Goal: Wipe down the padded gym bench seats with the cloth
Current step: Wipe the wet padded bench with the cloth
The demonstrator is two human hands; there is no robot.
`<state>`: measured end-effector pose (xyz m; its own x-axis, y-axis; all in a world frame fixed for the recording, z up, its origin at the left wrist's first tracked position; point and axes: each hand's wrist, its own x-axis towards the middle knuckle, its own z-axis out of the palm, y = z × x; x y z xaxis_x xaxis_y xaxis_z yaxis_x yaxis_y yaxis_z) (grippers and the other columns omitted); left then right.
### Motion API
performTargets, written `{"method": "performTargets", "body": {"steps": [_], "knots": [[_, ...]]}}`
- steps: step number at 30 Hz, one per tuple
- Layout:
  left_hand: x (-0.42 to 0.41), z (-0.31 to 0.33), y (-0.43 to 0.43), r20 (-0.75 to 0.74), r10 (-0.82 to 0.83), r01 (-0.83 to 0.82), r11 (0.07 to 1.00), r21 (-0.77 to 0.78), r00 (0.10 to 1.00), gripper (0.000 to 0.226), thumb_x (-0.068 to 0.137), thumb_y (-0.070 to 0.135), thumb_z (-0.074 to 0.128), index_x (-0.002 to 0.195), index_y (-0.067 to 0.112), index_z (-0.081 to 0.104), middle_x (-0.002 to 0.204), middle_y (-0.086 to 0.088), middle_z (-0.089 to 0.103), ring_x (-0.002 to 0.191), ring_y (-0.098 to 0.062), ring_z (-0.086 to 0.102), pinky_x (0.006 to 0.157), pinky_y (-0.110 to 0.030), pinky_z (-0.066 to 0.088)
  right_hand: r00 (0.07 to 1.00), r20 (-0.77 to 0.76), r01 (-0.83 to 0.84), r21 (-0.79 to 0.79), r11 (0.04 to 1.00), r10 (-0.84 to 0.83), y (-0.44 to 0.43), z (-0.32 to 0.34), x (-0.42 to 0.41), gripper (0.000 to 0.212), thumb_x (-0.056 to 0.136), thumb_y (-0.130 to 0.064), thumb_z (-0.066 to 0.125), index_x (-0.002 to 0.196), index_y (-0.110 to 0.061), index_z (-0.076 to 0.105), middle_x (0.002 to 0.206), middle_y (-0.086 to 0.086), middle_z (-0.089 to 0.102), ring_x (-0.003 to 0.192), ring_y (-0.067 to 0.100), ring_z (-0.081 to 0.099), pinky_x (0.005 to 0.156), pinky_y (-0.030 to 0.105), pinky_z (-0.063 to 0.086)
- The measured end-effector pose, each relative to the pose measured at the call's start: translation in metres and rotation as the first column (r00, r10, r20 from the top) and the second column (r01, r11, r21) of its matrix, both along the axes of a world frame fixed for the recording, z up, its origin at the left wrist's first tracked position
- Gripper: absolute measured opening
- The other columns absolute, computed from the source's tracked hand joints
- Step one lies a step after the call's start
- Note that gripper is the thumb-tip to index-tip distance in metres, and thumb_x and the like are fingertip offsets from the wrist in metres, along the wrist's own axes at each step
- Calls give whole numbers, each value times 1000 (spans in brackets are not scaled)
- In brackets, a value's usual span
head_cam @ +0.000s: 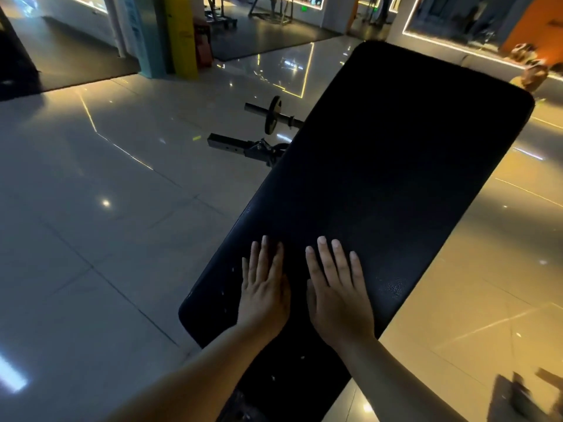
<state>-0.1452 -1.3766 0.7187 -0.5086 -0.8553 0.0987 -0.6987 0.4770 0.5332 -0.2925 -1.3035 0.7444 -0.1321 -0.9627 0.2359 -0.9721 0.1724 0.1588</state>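
A long black padded bench pad (393, 153) runs from the bottom centre up to the upper right. My left hand (263, 287) lies flat on its near end with straight fingers. Beside it, my right hand (338, 287) also rests palm down on the pad, fingers straight and spread a little. Neither hand holds anything. No cloth is in view.
A weight plate on a bar (272, 115) and a black metal frame part (243, 147) lie on the glossy tiled floor (91, 208) left of the bench. Yellow and teal pillars (179, 35) stand at the back. A dark object (524, 397) sits at the bottom right.
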Motion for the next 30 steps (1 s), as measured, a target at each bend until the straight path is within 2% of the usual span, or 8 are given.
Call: {"method": "performTargets", "body": {"steps": [3,7,13,15,19,22,26,30], "knots": [[7,-14,12,15,-141,142,987,-76,990,64,100,38,15,156,33,-17,160,5,-33,148,-18,-29,122,-43,-13,999,-40,6,-9,1000,-6,-1,-2,1,62,105,-38,31,162,-17,16,169,9,5,156,27,0,125,52,7],[40,-43,9,139,-287,314,915,-253,948,60,104,33,29,158,26,4,167,-4,-7,154,-24,-7,119,-46,6,995,-94,43,-24,999,-45,-2,-3,1,62,105,-38,31,162,-18,16,169,7,4,156,25,-1,125,52,6],[22,-19,-19,63,-181,189,968,-163,982,64,99,37,14,159,24,-5,164,-2,-25,149,-21,-26,122,-43,-15,994,-95,47,-54,997,-52,-5,-8,5,63,102,-35,34,160,-17,22,169,8,9,156,26,2,125,54,8],[9,-14,-17,61,-191,199,964,-177,980,66,99,36,20,160,19,-2,165,-6,-21,150,-25,-23,122,-47,-10,994,-95,42,-71,997,-49,-7,-8,5,61,102,-34,35,160,-17,25,169,8,11,156,27,4,125,54,8],[30,-30,-19,195,-370,416,851,-321,908,63,103,33,29,160,17,8,167,-9,-7,153,-26,-11,124,-48,4,994,-106,19,-75,997,-27,-3,-8,6,60,102,-34,34,160,-16,26,169,7,12,156,27,5,124,55,10],[53,-40,-26,169,-281,317,914,-252,945,61,104,36,23,159,23,2,166,-5,-16,152,-22,-17,125,-47,4,995,-100,21,-88,996,-30,-3,-10,8,60,103,-34,34,160,-16,25,169,6,12,156,26,5,125,55,9],[30,-21,-22,35,-71,73,996,-58,997,67,95,40,6,159,25,-8,162,-1,-30,147,-19,-32,123,-43,-12,996,-91,20,-82,996,-27,-5,-8,7,60,105,-35,32,160,-16,22,169,6,11,156,26,5,124,54,10],[21,-22,0,54,-200,205,968,-143,978,64,99,37,12,160,22,-3,164,-4,-23,150,-22,-25,123,-45,-9,996,-88,15,-87,996,-22,-2,-8,6,60,105,-34,34,161,-16,21,169,7,11,156,26,5,124,54,12]]}}
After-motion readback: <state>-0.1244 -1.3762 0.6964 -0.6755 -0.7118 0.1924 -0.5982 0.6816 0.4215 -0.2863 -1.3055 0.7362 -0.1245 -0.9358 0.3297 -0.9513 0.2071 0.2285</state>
